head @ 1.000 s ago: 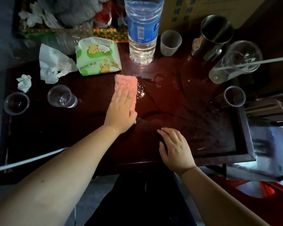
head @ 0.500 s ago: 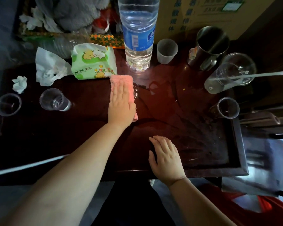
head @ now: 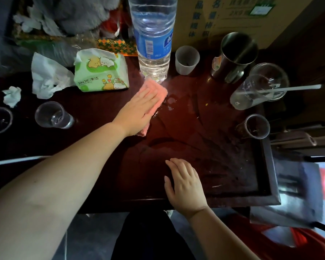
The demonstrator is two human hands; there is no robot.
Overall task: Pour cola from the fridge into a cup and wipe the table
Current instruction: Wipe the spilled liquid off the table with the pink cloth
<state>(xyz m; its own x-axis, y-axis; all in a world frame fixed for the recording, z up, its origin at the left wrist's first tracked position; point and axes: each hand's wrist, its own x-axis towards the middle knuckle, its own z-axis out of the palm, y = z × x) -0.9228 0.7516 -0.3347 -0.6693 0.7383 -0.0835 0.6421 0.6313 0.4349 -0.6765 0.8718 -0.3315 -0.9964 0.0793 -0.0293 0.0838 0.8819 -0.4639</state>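
My left hand (head: 139,109) presses flat, with straight fingers, on a pink cloth (head: 158,90) lying on the dark wooden table (head: 204,147). The cloth's far corner touches the base of a large clear water bottle (head: 153,34). Wet streaks and small puddles (head: 176,106) shine on the table just right of the cloth. My right hand (head: 184,182) rests flat and relaxed near the table's front edge, holding nothing. A small clear cup (head: 254,126) lies at the right, and a frosted plastic cup (head: 187,60) stands behind the wet patch.
A green tissue pack (head: 101,72) and crumpled tissues (head: 47,77) sit at the back left. Two clear cups (head: 52,115) stand at the left. A steel mug (head: 235,55), a tipped glass (head: 251,92) with a straw and a cardboard box (head: 233,15) crowd the back right.
My left hand has pushed the pink cloth away from me and to the right, up to the bottle's base. My right hand stays put near the front edge.
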